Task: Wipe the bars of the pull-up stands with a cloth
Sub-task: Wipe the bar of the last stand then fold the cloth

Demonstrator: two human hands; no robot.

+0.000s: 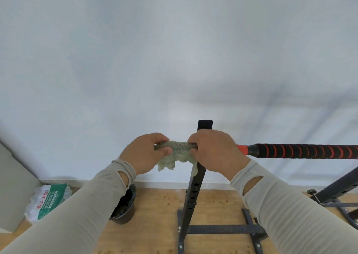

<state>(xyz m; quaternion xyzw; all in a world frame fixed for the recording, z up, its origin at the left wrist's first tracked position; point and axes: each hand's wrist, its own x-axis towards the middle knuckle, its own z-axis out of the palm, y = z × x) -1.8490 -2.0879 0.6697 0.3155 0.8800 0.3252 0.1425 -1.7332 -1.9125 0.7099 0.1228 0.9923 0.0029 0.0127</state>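
Observation:
A greenish cloth (177, 153) is draped over the left end of a horizontal bar (302, 150), which has a black grip with red stripes and an orange section near my hands. My left hand (145, 153) grips the cloth-covered end of the bar. My right hand (215, 150) grips the cloth on the bar right beside the black upright post (194, 193) of the stand. The cloth's loose edge hangs below the bar. The bar's left end is hidden under the cloth.
The stand's black base frame (222, 229) lies on the wooden floor. A black bucket (125, 210) stands on the floor to the left, with a green and white plastic package (47, 200) farther left. A second stand leg (338, 189) slants at the right. A white wall is close ahead.

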